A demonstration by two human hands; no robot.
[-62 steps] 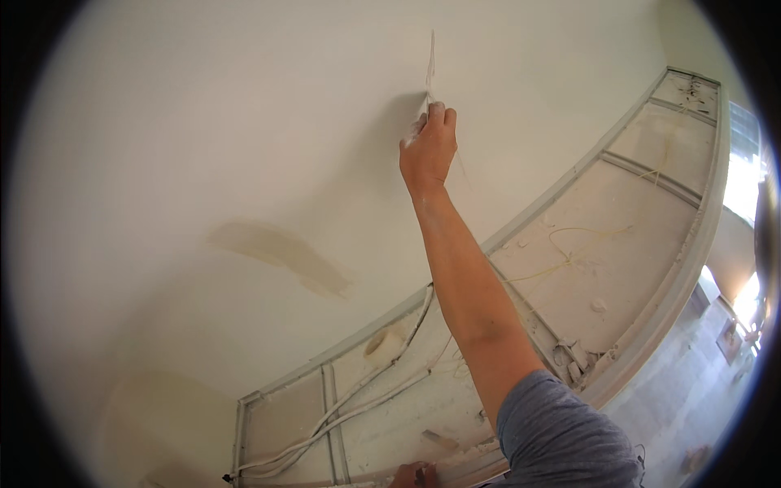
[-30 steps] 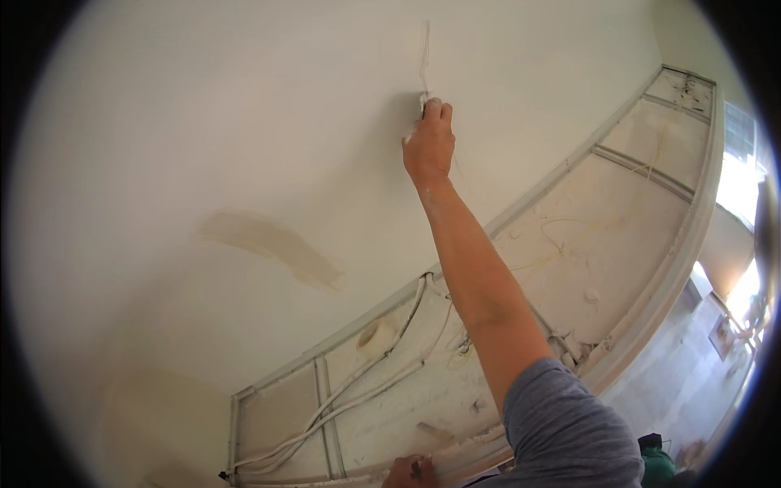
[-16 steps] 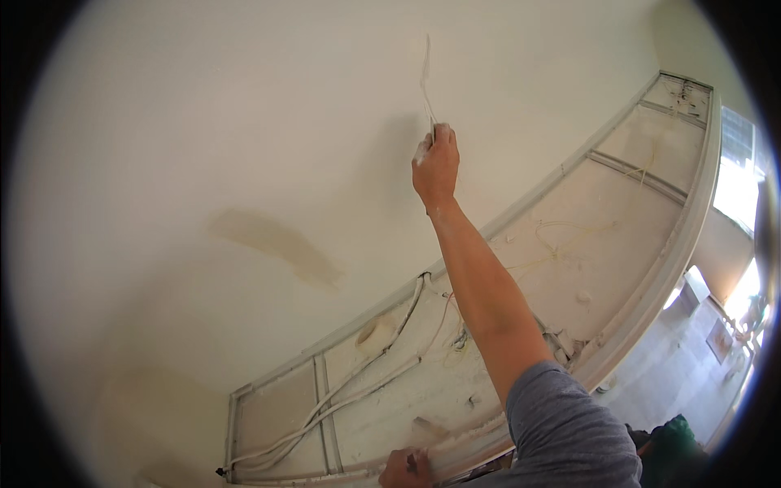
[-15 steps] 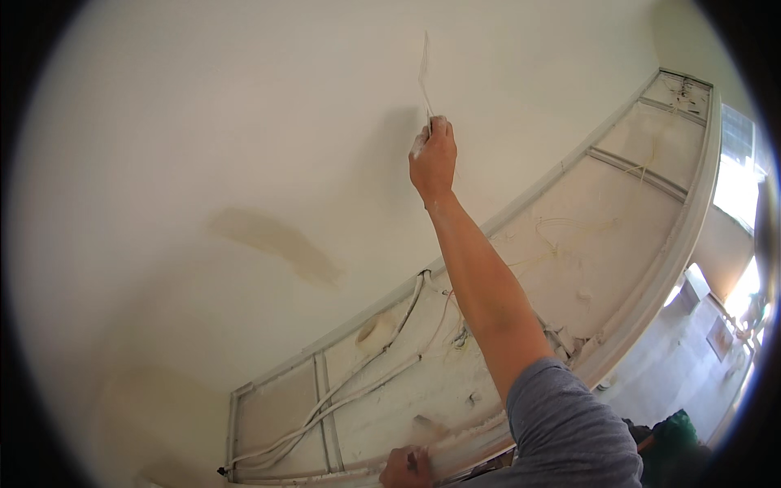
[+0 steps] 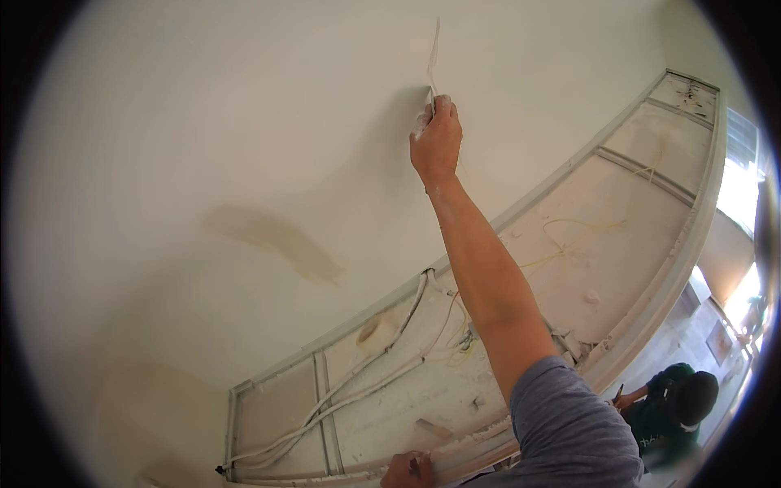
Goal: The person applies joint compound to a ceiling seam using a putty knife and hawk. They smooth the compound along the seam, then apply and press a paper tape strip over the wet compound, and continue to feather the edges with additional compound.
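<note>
On the ceiling point(image 5: 244, 122), scraper point(image 5: 433, 61) barely shifted.

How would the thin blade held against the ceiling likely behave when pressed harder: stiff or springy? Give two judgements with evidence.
The blade looks very thin and long, so it would probably flex rather than stay rigid. The right hand grips it alone at full arm's reach, so it is likely light. Smears on the fingers suggest a somewhat slippery grip.

Grey short sleeve point(image 5: 569, 423), bare forearm
</note>
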